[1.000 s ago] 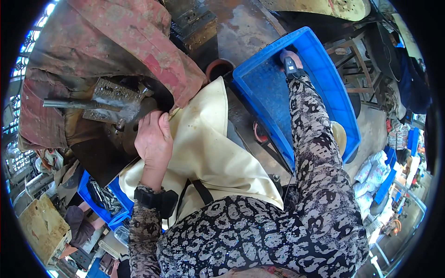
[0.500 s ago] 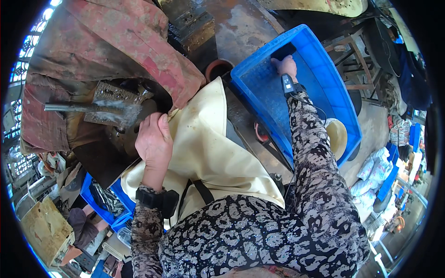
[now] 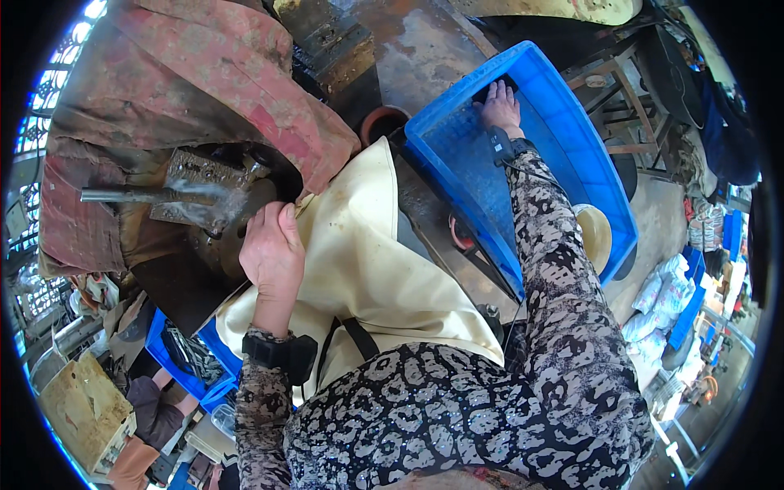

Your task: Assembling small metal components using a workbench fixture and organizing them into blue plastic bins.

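My left hand [image 3: 272, 249] is closed at the front edge of the wet machine, beside the cream apron [image 3: 351, 245] over my lap; what its fingers hold, if anything, is hidden. Just beyond it, water sprays around a metal rod [image 3: 147, 195] in front of a muddy metal block [image 3: 184, 175]. To the right, my right hand [image 3: 501, 112] reaches into the far end of a blue plastic bin [image 3: 563, 122]. Its fingers are stretched out over a dark object [image 3: 508, 82] in the bin's corner, too hidden to name.
A stained red cloth [image 3: 204, 73] drapes over the machine at the left. Inside the bin's near end stands a cream round container [image 3: 594, 238]. A reddish-brown pot [image 3: 382, 122] sits left of the bin. At lower left is a smaller blue crate [image 3: 184, 359] with dark pieces; another person [image 3: 155, 412] is near it.
My right hand has loosened from a curled grip; its fingers now lie extended over the dark object, slightly farther into the corner. The left hand has stayed in place.
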Demonstrator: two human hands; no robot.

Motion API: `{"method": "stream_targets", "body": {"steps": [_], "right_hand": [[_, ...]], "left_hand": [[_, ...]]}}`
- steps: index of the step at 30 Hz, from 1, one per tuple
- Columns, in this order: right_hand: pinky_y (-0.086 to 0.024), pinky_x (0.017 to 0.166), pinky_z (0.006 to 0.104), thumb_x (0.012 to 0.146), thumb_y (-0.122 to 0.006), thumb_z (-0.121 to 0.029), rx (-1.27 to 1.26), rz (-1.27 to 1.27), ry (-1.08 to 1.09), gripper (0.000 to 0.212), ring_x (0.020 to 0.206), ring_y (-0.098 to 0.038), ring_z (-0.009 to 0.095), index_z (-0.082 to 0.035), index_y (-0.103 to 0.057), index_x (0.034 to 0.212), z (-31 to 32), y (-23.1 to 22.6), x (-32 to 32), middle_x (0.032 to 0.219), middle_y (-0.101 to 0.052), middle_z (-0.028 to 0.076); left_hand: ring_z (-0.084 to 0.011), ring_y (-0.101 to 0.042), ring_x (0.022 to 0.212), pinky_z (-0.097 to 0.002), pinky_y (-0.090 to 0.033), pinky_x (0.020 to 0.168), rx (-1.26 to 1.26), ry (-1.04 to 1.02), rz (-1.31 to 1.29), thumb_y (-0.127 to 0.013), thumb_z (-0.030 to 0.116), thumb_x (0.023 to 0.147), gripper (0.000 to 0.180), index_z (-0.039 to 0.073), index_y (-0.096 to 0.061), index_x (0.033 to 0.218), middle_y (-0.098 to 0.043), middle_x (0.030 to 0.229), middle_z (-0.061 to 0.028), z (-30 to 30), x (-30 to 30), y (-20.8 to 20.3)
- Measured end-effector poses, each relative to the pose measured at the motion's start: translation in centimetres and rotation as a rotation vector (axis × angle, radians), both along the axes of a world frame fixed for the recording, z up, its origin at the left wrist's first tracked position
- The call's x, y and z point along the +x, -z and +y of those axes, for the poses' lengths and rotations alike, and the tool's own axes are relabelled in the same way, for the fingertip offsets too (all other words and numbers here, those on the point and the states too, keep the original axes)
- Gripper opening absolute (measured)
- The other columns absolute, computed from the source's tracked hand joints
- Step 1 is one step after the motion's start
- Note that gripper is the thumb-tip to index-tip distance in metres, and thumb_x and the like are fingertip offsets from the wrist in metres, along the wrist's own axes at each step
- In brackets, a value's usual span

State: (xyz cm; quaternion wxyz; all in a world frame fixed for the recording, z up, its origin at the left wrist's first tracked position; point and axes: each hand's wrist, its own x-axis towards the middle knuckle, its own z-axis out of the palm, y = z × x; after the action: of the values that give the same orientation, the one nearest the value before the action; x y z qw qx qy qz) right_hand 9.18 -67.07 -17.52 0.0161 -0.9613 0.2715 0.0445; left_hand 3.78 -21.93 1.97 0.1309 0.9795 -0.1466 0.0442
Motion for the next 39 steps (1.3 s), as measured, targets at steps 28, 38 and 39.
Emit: {"method": "stream_targets", "body": {"steps": [28, 38, 39], "right_hand": [[-0.049, 0.084, 0.0471, 0.091, -0.050, -0.034, 0.235, -0.337, -0.180, 0.038, 0.096, -0.062, 0.040, -0.002, -0.066, 0.102, 18.1, -13.3, -9.8, 0.105, -0.065, 0.020], [-0.052, 0.064, 0.0339, 0.094, -0.051, -0.043, 0.649, -0.407, -0.768, 0.045, 0.067, -0.066, 0.021, -0.003, -0.063, 0.110, 41.1, -24.8, 2.0, 0.088, -0.067, 0.014], [-0.051, 0.060, 0.0323, 0.094, -0.050, -0.046, 0.677, -0.455, -0.833, 0.047, 0.061, -0.064, 0.018, -0.004, -0.063, 0.112, 44.3, -25.9, 2.8, 0.085, -0.067, 0.012]], "left_hand": [[-0.0337, -0.061, 0.090, -0.0429, -0.049, 0.080, -0.412, 0.042, -0.123, -0.044, 0.035, 0.096, 0.034, 0.009, -0.065, 0.100, -0.066, 0.095, -0.0122, 4.0, -0.2, 1.4], [-0.0306, -0.064, 0.089, -0.0350, -0.051, 0.078, -0.648, -0.370, -0.318, -0.061, 0.013, 0.088, 0.016, 0.004, -0.065, 0.100, -0.066, 0.097, -0.0141, 23.6, -9.5, 0.3], [-0.0305, -0.065, 0.087, -0.0348, -0.051, 0.077, -0.631, -0.440, -0.370, -0.062, 0.011, 0.087, 0.015, 0.004, -0.065, 0.100, -0.066, 0.096, -0.0141, 25.9, -10.9, 0.7]]}}
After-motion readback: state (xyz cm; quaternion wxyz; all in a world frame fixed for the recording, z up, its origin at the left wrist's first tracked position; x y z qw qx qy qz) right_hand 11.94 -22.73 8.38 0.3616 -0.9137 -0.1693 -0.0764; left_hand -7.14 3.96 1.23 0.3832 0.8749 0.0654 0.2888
